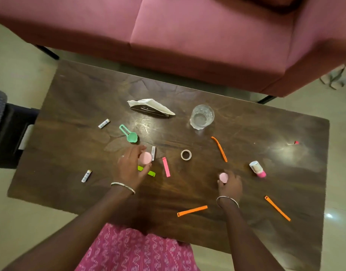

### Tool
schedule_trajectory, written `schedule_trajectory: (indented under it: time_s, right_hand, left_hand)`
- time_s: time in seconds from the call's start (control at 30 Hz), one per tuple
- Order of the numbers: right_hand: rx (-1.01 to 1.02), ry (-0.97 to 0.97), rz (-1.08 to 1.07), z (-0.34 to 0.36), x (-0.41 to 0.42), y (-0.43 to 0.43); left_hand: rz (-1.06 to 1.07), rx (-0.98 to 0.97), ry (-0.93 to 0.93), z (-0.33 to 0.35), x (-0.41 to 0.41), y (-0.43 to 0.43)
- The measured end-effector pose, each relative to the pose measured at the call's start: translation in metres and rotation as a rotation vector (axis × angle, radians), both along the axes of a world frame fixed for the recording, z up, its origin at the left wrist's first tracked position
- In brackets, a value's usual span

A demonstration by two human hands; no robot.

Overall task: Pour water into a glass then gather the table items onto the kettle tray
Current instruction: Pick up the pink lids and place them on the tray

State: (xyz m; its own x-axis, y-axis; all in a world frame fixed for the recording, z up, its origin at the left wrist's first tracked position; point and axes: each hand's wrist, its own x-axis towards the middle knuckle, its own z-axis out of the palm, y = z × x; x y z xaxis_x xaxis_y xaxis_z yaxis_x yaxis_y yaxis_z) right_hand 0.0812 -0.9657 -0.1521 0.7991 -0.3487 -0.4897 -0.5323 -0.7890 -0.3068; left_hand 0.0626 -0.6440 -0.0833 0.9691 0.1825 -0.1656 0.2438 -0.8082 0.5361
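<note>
On the dark wooden table (86, 94), my left hand (129, 167) is closed around a small pink-capped bottle (145, 157), held over a green clip (151, 172). My right hand (231, 184) grips a second pink-capped bottle (223, 177). A third small bottle (257, 169) with a pink cap lies on its side to the right. A clear glass (202, 116) stands upright at the back. No kettle or tray is in view.
Scattered items: a green scoop (129, 133), a tape roll (186, 154), a pink clip (166, 169), orange clips (219, 148) (192, 210) (277, 208), small white tubes (104, 123) (86, 175) (153, 153), a tissue on a holder (151, 106). A pink sofa (168, 32) stands behind.
</note>
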Motion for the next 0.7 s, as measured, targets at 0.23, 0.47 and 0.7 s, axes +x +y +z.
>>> schedule_trajectory:
  time_s: [0.23,0.47,0.7]
  right_hand:
    - [0.128,-0.140,-0.045,0.040,-0.011,0.021]
    - [0.280,-0.346,-0.014,0.108,-0.041,0.079]
    - [0.443,-0.439,0.200,0.158,-0.068,0.177]
  left_hand:
    - [0.048,-0.012,-0.087,0.035,-0.026,-0.017]
    - [0.130,-0.082,-0.154,0.097,-0.056,-0.011]
    - [0.306,-0.126,-0.248,0.145,-0.104,0.040]
